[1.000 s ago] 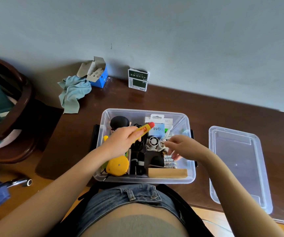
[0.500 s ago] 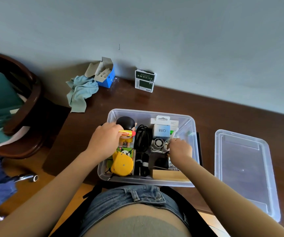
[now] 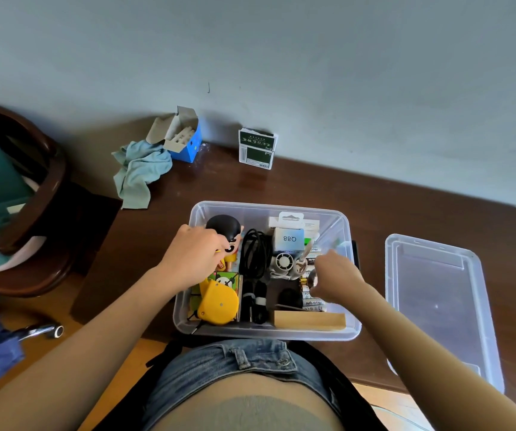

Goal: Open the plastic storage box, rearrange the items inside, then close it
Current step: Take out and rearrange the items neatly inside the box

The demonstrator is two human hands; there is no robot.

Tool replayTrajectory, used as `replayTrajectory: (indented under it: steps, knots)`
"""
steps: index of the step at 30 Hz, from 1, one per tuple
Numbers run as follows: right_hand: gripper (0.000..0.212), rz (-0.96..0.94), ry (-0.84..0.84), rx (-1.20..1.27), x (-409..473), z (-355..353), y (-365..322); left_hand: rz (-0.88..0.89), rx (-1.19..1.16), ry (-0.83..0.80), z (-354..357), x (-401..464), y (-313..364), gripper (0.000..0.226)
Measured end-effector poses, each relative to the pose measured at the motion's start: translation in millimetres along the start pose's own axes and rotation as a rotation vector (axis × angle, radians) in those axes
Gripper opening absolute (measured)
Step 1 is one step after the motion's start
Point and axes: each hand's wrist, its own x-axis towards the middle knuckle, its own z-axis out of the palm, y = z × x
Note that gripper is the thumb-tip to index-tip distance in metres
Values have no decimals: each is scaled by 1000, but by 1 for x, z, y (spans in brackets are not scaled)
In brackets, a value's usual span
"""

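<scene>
We had the clear plastic storage box (image 3: 340,332) open at the near edge of the dark wooden table (image 3: 312,191), its lid (image 3: 437,306) lying flat just to the right. Our left hand (image 3: 193,259) reached into the box's left side with fingers curled over a yellow-and-red tube (image 3: 224,265), beside the black-haired toy figure (image 3: 224,228); the grasp looked clenched on it. Our right hand (image 3: 336,275) hung over the batteries (image 3: 312,301) on the right side, fingers curled under; we could not tell whether they held anything. A yellow tape measure (image 3: 217,301) sat near-left, a black cable (image 3: 255,256) in the middle
</scene>
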Motion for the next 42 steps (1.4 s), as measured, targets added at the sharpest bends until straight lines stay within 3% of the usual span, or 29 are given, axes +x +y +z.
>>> replayTrajectory:
  steps: [4, 9, 12, 16, 20, 24, 29, 36, 42]
  knots:
    - [29, -31, -47, 464, -19, -7, 16, -3, -191, 84, -3, -2, 13, 21]
    - [19, 8, -201, 1122, -32, 0, 13, 40, -522, -222, -1, -4, 36, 30]
    - [28, 30, -296, 1326, -33, 4, 5, 142, -624, -323, 4, -6, 58, 46]
    - [22, 16, -320, 1433, -32, 3, -6, 182, -643, -196, 5, -5, 74, 21]
    - [24, 12, -250, 1317, -28, 0, -1, 67, -554, -53, 4, 0, 70, 15]
    - [29, 34, 20, 513, -16, 9, 11, -8, -418, -10, 2, 1, 59, 21]
    - [30, -106, -142, 21, 1, 30, -2, -42, -359, -51, 11, -3, 63, 19]
    - [43, -119, -266, -80, 11, 36, -2, -18, -342, -147, 30, 7, 83, 19]
    - [29, -100, -262, 40, 9, 36, -1, 71, 144, -114, 49, 18, 105, 24]
